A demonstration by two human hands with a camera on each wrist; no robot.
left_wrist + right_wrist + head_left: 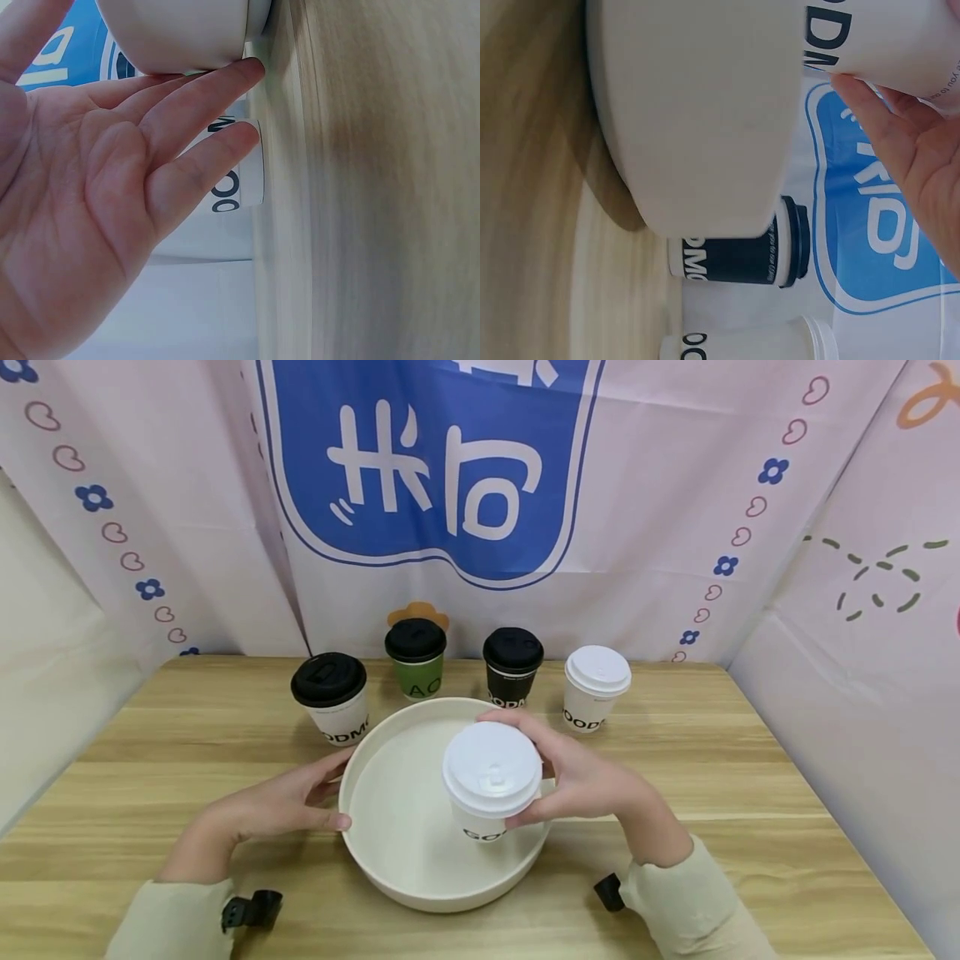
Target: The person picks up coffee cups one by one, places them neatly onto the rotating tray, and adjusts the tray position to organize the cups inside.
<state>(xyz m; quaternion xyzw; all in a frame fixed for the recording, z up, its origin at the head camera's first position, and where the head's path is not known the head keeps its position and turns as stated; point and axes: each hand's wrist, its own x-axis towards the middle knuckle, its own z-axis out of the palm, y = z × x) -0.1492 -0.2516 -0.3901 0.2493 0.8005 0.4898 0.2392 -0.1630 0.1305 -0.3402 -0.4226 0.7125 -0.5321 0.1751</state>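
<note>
My right hand (585, 772) grips a white paper cup with a white lid (492, 770) from its right side, thumb in front. The cup is over the right half of a round cream tray (397, 810). In the right wrist view, this cup (900, 41) shows above the tray's wall (697, 120), fingertips near its base. On the tray's left side, my left hand (281, 802) touches the outer wall. Its fingers are extended along the tray (180, 34) in the left wrist view, and the thumb lies at the rim.
Behind the tray stand a white cup with black lid (330, 697), a green cup with black lid (417, 660), a black cup with black lid (513, 667) and another white-lidded cup (596, 689). A printed cloth (225, 527) hangs behind the wooden table (750, 827).
</note>
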